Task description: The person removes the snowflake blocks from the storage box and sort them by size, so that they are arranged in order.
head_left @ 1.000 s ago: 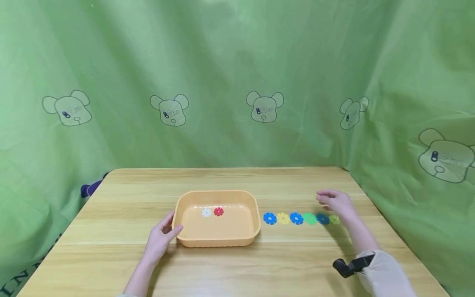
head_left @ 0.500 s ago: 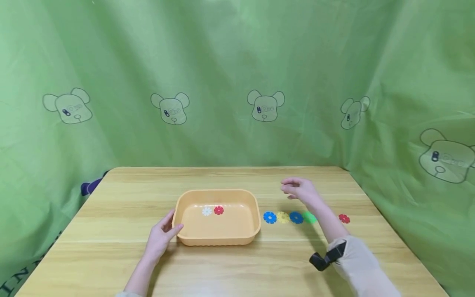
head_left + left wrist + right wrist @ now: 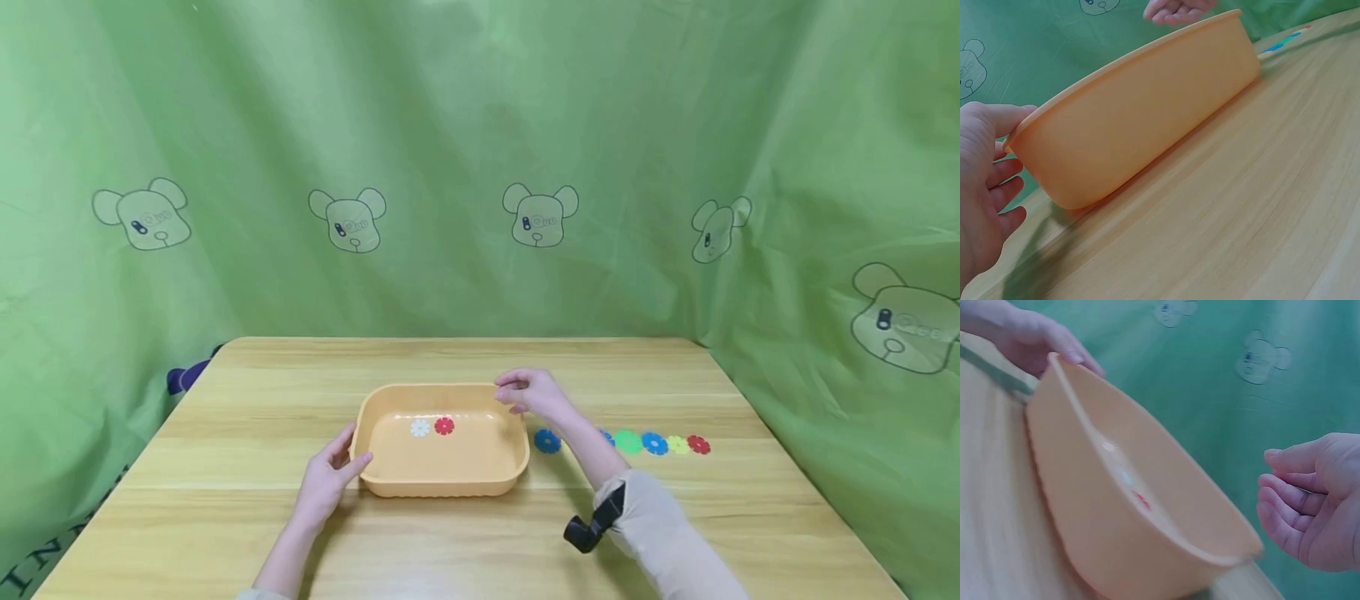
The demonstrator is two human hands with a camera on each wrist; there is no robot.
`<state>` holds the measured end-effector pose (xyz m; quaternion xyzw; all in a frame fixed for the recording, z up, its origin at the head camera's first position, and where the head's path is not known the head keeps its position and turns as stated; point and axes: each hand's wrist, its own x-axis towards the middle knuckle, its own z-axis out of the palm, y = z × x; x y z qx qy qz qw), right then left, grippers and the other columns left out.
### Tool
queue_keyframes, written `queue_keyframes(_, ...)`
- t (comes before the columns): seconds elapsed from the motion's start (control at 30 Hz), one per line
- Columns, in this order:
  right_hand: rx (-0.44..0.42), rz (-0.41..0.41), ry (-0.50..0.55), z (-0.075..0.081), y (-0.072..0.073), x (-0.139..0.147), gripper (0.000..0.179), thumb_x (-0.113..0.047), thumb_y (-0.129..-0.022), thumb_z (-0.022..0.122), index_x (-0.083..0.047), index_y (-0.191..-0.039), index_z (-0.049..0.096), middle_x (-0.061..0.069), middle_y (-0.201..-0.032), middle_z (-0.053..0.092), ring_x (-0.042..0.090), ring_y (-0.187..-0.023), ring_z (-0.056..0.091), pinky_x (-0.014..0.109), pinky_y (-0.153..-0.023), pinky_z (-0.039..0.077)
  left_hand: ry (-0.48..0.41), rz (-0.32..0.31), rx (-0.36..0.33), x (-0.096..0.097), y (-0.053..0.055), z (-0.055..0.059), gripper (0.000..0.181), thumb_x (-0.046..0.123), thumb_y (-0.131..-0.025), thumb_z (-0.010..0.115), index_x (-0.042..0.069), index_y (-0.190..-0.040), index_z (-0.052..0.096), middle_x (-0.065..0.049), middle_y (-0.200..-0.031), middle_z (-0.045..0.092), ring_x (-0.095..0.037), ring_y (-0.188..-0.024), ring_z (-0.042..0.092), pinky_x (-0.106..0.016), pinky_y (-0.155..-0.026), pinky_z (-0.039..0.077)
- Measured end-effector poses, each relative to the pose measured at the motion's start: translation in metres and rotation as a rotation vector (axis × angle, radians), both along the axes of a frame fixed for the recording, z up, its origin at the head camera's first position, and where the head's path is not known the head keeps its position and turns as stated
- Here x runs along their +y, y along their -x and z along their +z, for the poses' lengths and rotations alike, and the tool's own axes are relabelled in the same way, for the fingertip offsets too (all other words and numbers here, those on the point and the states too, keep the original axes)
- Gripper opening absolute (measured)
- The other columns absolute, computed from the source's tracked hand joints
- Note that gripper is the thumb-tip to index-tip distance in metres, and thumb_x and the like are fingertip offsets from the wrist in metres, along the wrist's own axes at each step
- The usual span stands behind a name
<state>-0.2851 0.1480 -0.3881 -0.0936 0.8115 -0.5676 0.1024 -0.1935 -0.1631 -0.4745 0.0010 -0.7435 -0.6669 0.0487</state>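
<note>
My left hand [image 3: 322,483] grips the left end of a pale orange plastic tray [image 3: 442,489], thumb over the rim and fingers outside, as the left wrist view confirms. Inside lie a white snowflake disc [image 3: 420,427] and a red snowflake disc [image 3: 444,426]. Above the tray's back right corner hovers my right hand [image 3: 534,392]. Its fingers curl loosely with nothing between them in the right wrist view.
Right of the tray runs a row of snowflake discs: a blue disc [image 3: 547,441] nearest, then several more, ending in a red disc [image 3: 699,445]. My right forearm hides part of it. A green curtain [image 3: 450,275] hangs behind the wooden table [image 3: 225,450].
My right hand has moved left from above the row's far end to the tray, uncovering the red disc at that end. The left hand and tray have stayed in place.
</note>
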Motion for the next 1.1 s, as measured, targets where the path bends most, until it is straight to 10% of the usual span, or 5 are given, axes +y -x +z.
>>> queue_keyframes(1.1, 0.019, 0.120, -0.203, -0.061, 0.013, -0.076, 0.038, -0.001, -0.076, 0.072, 0.009, -0.111, 0.060, 0.013, -0.098, 0.064, 0.018, -0.083, 0.058, 0.025, -0.061, 0.051, 0.002, 0.000, 0.009, 0.001, -0.001, 0.000, 0.064, 0.007, -0.086, 0.064, -0.005, -0.140, 0.032, -0.023, -0.142, 0.034, -0.038, -0.128, 0.036, -0.037, -0.105, 0.032)
